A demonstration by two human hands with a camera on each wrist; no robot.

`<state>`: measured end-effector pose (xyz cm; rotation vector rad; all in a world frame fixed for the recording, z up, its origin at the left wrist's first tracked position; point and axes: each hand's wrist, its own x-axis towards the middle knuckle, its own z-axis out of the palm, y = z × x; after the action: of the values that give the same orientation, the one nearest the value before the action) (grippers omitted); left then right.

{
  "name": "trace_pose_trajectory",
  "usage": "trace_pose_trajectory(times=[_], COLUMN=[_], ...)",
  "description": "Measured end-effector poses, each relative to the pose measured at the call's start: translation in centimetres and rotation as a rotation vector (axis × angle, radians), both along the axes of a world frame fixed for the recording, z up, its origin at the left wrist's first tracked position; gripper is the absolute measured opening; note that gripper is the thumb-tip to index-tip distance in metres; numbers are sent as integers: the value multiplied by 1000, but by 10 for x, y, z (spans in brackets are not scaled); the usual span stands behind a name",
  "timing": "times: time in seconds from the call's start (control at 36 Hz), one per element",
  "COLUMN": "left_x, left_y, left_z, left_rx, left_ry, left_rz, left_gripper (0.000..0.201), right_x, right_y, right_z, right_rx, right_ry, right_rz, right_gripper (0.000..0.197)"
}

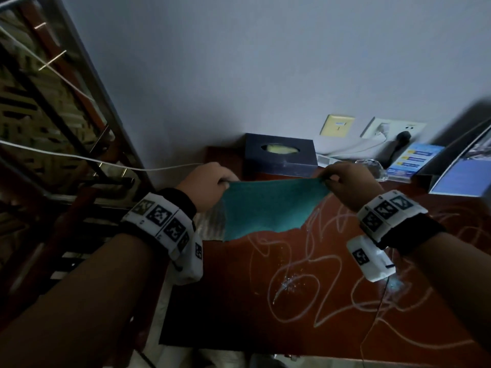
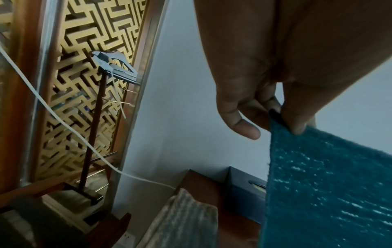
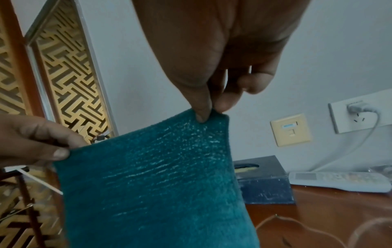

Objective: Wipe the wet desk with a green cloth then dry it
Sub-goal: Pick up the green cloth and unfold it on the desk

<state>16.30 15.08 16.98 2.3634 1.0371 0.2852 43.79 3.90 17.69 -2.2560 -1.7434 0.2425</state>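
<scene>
A green cloth (image 1: 268, 208) hangs spread in the air above the far left part of the red-brown desk (image 1: 305, 314). My left hand (image 1: 210, 185) pinches its upper left corner, and my right hand (image 1: 345, 181) pinches its upper right corner. In the left wrist view the thumb and a finger clamp the green cloth (image 2: 326, 188) at its edge. The right wrist view shows thumb and forefinger nipping the top of the green cloth (image 3: 152, 181), with my left hand (image 3: 36, 142) at the other corner. Wet trails and droplets (image 1: 289, 284) glisten on the desk.
A dark tissue box (image 1: 280, 156) stands at the back by the wall, with a white remote (image 3: 339, 181) and a leaflet stand (image 1: 414, 160) to its right. Wall sockets (image 1: 393, 128) hold plugs. A grey cloth (image 2: 184, 221) lies on the desk's left edge. A white cable (image 1: 79, 158) crosses left.
</scene>
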Motion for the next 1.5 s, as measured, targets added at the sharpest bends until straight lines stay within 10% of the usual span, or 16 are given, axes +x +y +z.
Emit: trace_pose_trajectory(times=[0.58, 1.03, 1.5], left_x=[122, 113, 76], left_y=[103, 69, -6], left_z=[-26, -163, -169], left_rx=[106, -146, -278], left_ry=[-142, 19, 58], left_rz=[323, 250, 53], left_gripper=[17, 11, 34], right_x=[104, 84, 50], right_y=[104, 49, 10], right_z=[-22, -152, -173], right_rx=[162, -90, -396], right_ry=[168, 217, 162], right_rz=[-214, -277, -181], right_gripper=[5, 11, 20])
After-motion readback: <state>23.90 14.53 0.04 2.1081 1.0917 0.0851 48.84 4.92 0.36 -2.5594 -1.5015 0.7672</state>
